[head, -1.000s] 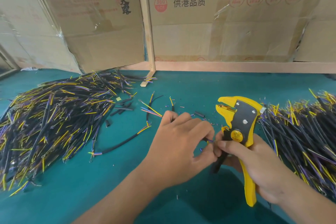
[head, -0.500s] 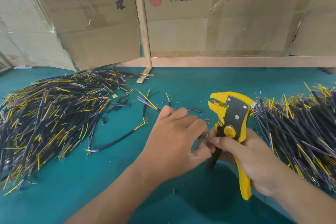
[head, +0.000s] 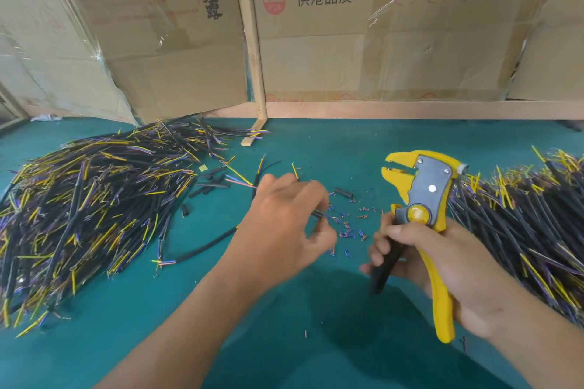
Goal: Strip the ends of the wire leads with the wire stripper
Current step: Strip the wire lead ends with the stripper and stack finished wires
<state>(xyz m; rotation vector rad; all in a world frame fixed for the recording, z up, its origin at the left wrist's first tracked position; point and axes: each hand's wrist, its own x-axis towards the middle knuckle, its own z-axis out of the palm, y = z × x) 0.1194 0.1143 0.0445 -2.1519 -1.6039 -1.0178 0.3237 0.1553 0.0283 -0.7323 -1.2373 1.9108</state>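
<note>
The left hand, pinching a thin black-sheathed wire lead, has drawn apart from the right hand's grip-held yellow-handled wire stripper, suggesting that end is stripped.

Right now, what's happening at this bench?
A person is stripping wire leads by hand. The right hand grips a yellow wire stripper, head up, jaws apart and empty. The left hand pinches the end of a black lead beside it, not in the tool. Bits of stripped insulation litter the green table between the hands. A big pile of leads lies on the left, and another pile on the right.
</note>
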